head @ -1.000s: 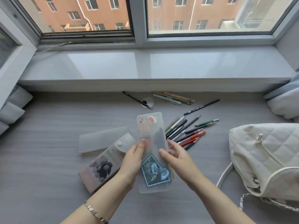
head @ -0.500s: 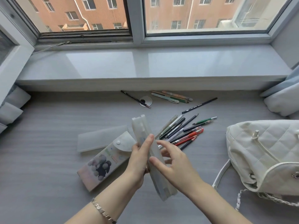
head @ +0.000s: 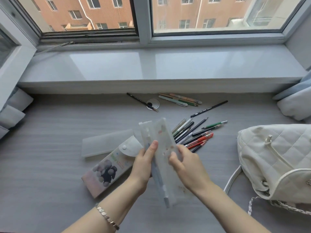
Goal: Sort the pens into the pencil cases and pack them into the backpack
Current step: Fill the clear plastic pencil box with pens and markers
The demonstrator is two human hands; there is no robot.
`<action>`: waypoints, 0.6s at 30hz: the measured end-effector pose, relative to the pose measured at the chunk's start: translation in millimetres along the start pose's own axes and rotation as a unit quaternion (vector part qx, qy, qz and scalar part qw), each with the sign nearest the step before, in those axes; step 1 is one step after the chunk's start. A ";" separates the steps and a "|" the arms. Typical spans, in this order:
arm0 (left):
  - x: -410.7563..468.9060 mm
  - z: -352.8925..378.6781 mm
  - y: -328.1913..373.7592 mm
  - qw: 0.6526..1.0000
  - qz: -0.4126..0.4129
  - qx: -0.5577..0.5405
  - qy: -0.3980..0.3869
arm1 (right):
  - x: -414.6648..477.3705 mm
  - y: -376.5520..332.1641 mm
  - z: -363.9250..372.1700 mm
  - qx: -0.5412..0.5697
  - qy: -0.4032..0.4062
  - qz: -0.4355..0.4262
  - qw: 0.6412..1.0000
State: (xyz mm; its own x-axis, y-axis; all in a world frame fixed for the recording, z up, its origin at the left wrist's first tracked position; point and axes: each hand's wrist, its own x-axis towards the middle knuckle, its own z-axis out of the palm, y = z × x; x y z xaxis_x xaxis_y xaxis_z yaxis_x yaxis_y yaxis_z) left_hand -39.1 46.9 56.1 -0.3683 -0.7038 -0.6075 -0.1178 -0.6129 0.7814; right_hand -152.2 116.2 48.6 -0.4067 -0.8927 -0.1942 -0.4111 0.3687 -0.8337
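**Hands part a clear pencil case above the desk**

Both hands grip one translucent pencil case (head: 161, 148), opened like a book: the left hand (head: 143, 167) pinches its left half, the right hand (head: 185, 167) its lid. Just left lie a printed snap-flap case (head: 107, 170) and a frosted case (head: 106, 144). Loose pens (head: 193, 133) fan out just beyond the hands; the white backpack (head: 276, 158) sits at right.

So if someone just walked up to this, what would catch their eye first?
Probably the two hands, left hand and right hand, prying open a translucent pencil case mid-desk. Just behind it lies a fanned pile of pens, and a quilted white backpack sits at the right edge.
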 end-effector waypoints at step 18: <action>32.2 -48.1 43.6 0.969 -0.014 0.113 0.219 | 134.1 21.0 -23.9 -0.160 0.047 0.175 0.970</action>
State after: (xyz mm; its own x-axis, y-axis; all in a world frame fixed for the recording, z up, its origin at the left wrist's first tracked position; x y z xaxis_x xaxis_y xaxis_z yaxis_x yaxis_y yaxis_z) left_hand -11.7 -19.8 63.7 0.0599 -0.8032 -0.5927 -0.3387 -0.5749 0.7448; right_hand -234.9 10.5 17.4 -0.6343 -0.6760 -0.3752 -0.4607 0.7202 -0.5188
